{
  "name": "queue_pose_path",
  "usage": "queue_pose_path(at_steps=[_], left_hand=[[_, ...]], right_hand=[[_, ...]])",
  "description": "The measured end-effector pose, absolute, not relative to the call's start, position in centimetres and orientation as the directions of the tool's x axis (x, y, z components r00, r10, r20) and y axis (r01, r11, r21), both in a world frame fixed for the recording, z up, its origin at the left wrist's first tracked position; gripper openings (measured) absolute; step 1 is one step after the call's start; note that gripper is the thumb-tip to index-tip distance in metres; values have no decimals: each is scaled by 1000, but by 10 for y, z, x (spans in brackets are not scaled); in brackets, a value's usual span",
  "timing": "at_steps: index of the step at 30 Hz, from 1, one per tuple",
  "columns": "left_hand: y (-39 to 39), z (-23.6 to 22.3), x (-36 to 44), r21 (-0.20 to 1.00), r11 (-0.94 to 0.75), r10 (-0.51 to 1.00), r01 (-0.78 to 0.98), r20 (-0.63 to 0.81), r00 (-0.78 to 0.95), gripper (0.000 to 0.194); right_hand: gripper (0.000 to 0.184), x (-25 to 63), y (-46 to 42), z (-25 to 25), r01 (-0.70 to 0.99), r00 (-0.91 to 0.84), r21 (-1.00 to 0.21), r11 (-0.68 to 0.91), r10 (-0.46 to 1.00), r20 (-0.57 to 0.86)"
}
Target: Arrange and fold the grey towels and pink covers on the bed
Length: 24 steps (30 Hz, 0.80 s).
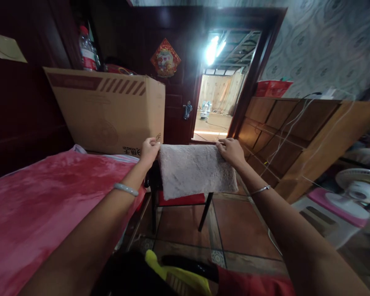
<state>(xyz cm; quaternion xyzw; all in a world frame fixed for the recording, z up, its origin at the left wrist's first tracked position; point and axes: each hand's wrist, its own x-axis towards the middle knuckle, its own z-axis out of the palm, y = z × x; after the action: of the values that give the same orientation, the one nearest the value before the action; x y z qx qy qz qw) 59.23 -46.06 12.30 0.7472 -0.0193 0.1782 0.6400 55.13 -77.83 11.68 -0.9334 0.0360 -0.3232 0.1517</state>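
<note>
A grey, fluffy towel (197,170) hangs spread out in front of me, its top edge stretched nearly level. My left hand (149,151) pinches the upper left corner between thumb and fingers. At the upper right corner, my right hand (231,152) grips the same edge, fingers closed over it. Behind the cloth stands a dark-framed chair with a red seat (181,200); the towel hides most of its back. I cannot tell whether the towel touches the chair.
A bed with a pink blanket (64,197) lies left, before a large cardboard box (111,111) with a bottle (88,51) on top. To the right are a wooden cabinet (311,135) with hanging cables and a white fan (357,189). An open doorway (218,102) is ahead.
</note>
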Motion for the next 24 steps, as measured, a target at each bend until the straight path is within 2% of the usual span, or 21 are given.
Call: queue_pose_path(at_steps=[1,3,5,8,13,20,24], left_hand=[[-464,123,588,866,-352,166,-355,431,887,38],[-477,119,577,594,-619,-61,-513,616,786,46],[-492,111,565,334,-735,-303,-590,618,726,55],[-507,97,555,116,-814,-426,-569,546,721,69],[-502,85,567,0,-802,-493,-598,565,662,74],[-501,81,565,7,-773,-512,-635,583,630,82],[-492,72,553,-40,-786,-535,-617,544,646,76]], right_hand=[[47,550,-773,116,103,781,-239,-966,-71,621],[53,550,-763,112,225,766,-118,-967,101,635],[55,550,-755,104,276,769,-50,-960,189,610],[58,550,-750,91,240,783,-57,-969,158,602],[60,547,-746,78,181,734,-60,-982,94,673],[67,541,-744,74,153,729,-49,-987,79,679],[80,552,-758,67,179,739,-101,-979,66,670]])
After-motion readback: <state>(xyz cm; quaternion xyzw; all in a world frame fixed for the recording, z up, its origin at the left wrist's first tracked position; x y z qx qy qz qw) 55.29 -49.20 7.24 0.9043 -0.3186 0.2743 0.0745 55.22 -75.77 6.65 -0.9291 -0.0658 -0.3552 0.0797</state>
